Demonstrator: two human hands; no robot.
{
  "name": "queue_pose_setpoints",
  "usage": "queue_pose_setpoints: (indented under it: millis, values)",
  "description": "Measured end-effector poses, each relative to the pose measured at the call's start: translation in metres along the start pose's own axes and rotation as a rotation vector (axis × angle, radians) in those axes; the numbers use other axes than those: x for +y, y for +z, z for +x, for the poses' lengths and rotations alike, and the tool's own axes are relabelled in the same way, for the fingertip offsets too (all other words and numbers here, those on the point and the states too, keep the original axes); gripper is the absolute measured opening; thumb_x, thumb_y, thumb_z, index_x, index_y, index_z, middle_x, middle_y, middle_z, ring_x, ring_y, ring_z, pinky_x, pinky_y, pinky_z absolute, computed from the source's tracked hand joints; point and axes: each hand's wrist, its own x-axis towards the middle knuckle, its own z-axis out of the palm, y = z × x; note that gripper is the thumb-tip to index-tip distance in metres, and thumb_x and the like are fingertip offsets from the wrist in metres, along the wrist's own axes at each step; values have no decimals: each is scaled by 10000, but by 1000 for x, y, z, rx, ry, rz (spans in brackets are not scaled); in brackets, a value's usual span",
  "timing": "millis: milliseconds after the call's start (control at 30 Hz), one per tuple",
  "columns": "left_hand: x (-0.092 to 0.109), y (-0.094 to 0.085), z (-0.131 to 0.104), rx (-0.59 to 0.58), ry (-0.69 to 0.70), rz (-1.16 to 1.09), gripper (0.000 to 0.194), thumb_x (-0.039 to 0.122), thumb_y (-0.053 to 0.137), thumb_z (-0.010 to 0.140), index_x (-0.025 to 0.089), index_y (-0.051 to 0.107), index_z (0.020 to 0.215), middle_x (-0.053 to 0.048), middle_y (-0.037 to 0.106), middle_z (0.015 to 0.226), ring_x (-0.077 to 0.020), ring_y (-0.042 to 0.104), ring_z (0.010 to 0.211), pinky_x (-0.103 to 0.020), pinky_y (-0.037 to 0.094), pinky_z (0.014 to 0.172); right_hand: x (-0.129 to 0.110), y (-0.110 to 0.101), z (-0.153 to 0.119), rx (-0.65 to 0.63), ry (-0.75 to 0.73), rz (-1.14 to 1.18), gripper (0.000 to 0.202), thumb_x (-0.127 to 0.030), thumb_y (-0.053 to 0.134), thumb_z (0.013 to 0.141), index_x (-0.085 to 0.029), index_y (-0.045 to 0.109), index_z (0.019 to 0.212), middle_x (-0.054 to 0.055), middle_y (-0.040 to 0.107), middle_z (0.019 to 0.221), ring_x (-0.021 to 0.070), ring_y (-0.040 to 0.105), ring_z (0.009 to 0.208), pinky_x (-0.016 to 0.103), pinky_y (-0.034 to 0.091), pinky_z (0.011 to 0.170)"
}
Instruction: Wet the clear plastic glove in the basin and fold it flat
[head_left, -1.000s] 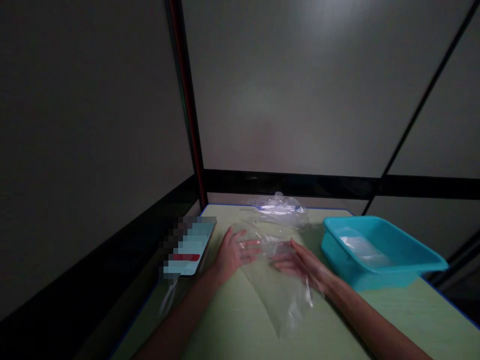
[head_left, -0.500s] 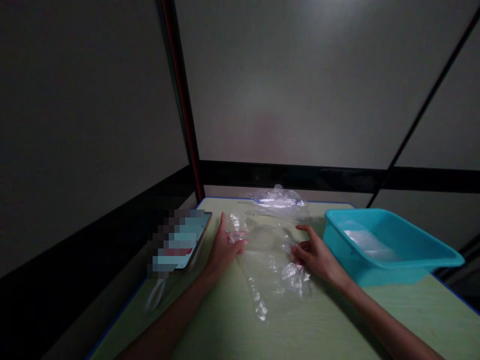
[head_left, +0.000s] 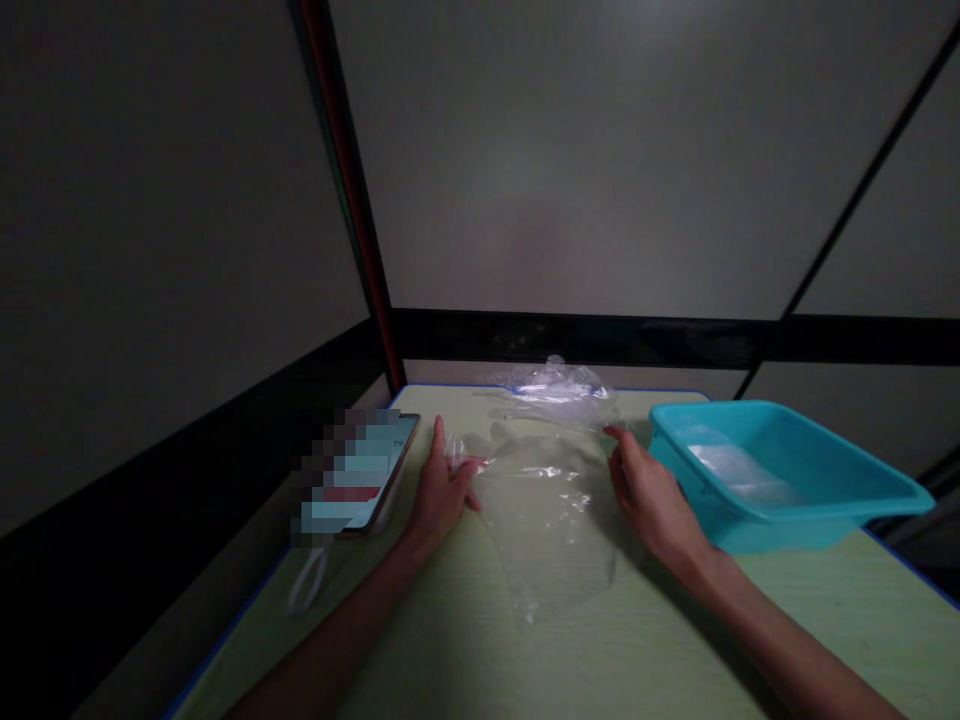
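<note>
A thin, clear plastic bag [head_left: 544, 530] lies spread on the pale green table between my hands, its outline hard to make out. My left hand [head_left: 442, 490] is at the bag's far left corner; a fold of film is between thumb and fingers, while the index finger points forward. Just off the bag's right edge is my right hand [head_left: 651, 495], its index finger stretched forward and the other fingers loosely bent. I see no film held in it, though its palm side is partly hidden. Beyond the bag lies a crumpled heap of clear plastic [head_left: 559, 390] with a small rounded tab.
On the right stands a turquoise plastic basin [head_left: 814, 515] with a flat piece of clear plastic [head_left: 739, 475] inside. A phone [head_left: 375, 480] with a white strap [head_left: 307, 580] rests at the table's left edge. Wall panels [head_left: 570, 200] rise behind the table [head_left: 420, 660].
My right hand has drawn back to the right from the bag's side, where its fingers were pinching film. The bag lies flatter. My left hand stays at its corner. The view has tilted slightly.
</note>
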Motion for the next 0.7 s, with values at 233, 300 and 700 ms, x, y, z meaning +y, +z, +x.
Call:
queue_pose_setpoints:
  millis: [233, 300, 700]
  values:
    - [0, 0, 0, 10, 18, 89, 915, 132, 622, 625, 209, 44, 1330, -21, 637, 717, -73, 447, 295, -151, 272, 261, -35, -5, -14, -196, -375, 81, 218, -231, 346, 832, -149, 506, 954, 91, 527, 914, 190, 500, 839, 311, 415, 744]
    - [-2, 0, 0, 13, 27, 158, 908, 173, 615, 638, 199, 29, 1330, -21, 623, 722, -81, 465, 309, -152, 278, 258, -46, -3, -21, -312, -444, 68, 265, -323, 397, 820, -147, 530, 965, 97, 531, 966, 210, 488, 900, 338, 407, 787]
    - [12, 0, -14, 271, 415, 660, 545, 163, 531, 681, 228, 345, 1189, -12, 435, 906, -105, 430, 593, -258, 412, 648, -76, 3, -53, -605, -320, 237, 593, -404, 440, 791, -131, 273, 1291, 121, 227, 1349, 269, 219, 1215, 412, 256, 975]
